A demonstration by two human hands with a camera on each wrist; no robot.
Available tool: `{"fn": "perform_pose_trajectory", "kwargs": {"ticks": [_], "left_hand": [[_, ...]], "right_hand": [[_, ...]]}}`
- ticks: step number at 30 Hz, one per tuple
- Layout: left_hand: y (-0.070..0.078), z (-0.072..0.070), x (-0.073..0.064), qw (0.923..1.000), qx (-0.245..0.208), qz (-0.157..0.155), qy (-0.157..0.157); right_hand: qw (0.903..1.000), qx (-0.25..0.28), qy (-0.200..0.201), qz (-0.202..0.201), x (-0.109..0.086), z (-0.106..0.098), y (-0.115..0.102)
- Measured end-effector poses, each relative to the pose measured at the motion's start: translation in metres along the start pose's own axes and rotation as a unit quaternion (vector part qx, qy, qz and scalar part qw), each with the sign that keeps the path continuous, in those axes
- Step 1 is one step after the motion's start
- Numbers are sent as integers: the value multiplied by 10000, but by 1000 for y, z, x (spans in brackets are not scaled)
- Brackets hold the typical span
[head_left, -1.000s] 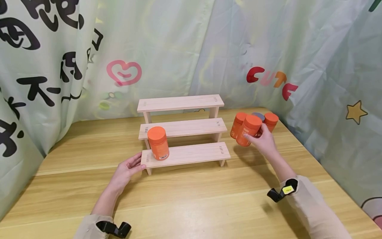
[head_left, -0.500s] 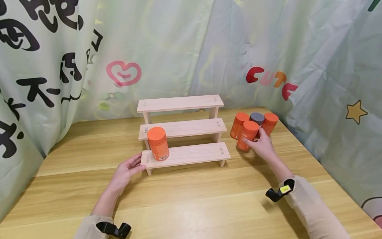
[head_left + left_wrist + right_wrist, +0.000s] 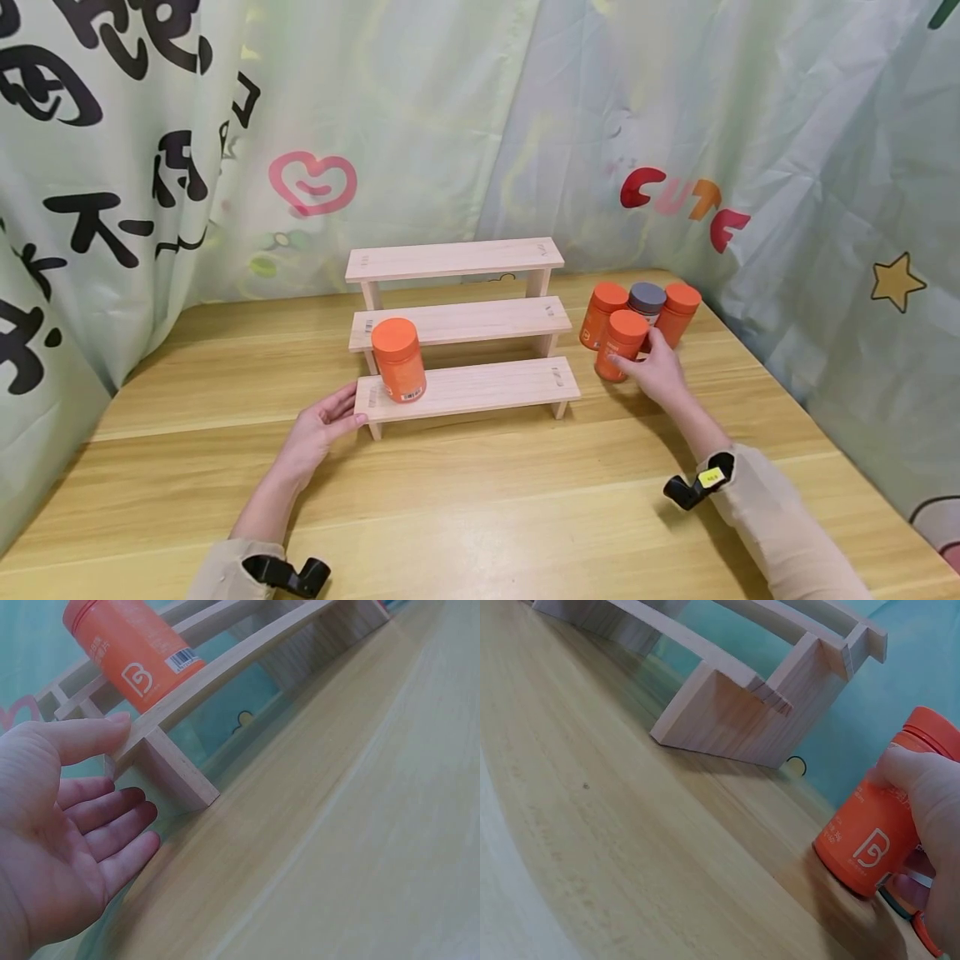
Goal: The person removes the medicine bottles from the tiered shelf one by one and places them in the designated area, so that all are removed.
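In the head view my right hand (image 3: 654, 367) grips an orange jar (image 3: 622, 343) with an orange lid, in front of several other jars. Seen from the right wrist, the thumb lies across its side, and its base is close to the tabletop. My left hand (image 3: 324, 429) touches the left end of the bottom step of a three-tier wooden display stand (image 3: 480, 387). In the left wrist view the thumb rests on the step's front edge, while the other fingers extend loosely below. Another orange jar (image 3: 398, 362) stands upright on that step's left part.
Behind the held jar stand two orange jars, one left (image 3: 602, 315) and one right (image 3: 678, 312), with a grey-lidded jar (image 3: 647, 298) between them. A printed curtain (image 3: 420, 125) hangs behind the wooden table (image 3: 480, 517).
The orange jar in my right hand has come down toward the table and slightly nearer, uncovering the grey lid behind. My left hand and the stand have stayed in place.
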State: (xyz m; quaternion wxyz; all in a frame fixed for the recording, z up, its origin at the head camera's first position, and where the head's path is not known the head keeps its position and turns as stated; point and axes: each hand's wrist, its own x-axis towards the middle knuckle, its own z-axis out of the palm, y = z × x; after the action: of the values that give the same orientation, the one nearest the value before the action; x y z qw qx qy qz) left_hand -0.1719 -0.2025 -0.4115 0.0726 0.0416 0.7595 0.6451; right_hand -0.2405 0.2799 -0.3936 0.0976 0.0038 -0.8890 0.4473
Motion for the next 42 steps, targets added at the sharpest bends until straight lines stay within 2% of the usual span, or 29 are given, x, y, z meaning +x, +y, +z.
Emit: {"fn": "perform_pose_trajectory", "kwargs": {"ticks": [7, 10, 13, 19, 24, 29, 35, 38, 42], "left_hand": [[0, -1, -1, 10000, 4, 15, -8], [0, -2, -1, 10000, -8, 64, -6], [0, -3, -1, 9999, 25, 103, -20], [2, -5, 0, 9999, 70, 97, -22], [2, -5, -1, 9999, 89, 76, -10], [1, -4, 0, 10000, 58, 52, -27], [1, -4, 0, 10000, 22, 18, -17], [1, -3, 1, 10000, -36, -16, -14], [0, -1, 1, 10000, -84, -35, -30]], "right_hand": [[9999, 145, -76, 20, 0, 1, 2], [9994, 298, -64, -186, 0, 1, 2], [9978, 549, 132, -360, 0, -2, -3], [9926, 915, 682, -407, -2, -16, -26], [9912, 804, 871, -581, -6, -24, -46], [9882, 1011, 940, -656, -12, -23, -66], [9807, 1641, 628, -861, -13, -11, -95], [9787, 1808, 230, -945, -13, 1, -104], [9805, 1660, -334, -1000, -12, 22, -112]]}}
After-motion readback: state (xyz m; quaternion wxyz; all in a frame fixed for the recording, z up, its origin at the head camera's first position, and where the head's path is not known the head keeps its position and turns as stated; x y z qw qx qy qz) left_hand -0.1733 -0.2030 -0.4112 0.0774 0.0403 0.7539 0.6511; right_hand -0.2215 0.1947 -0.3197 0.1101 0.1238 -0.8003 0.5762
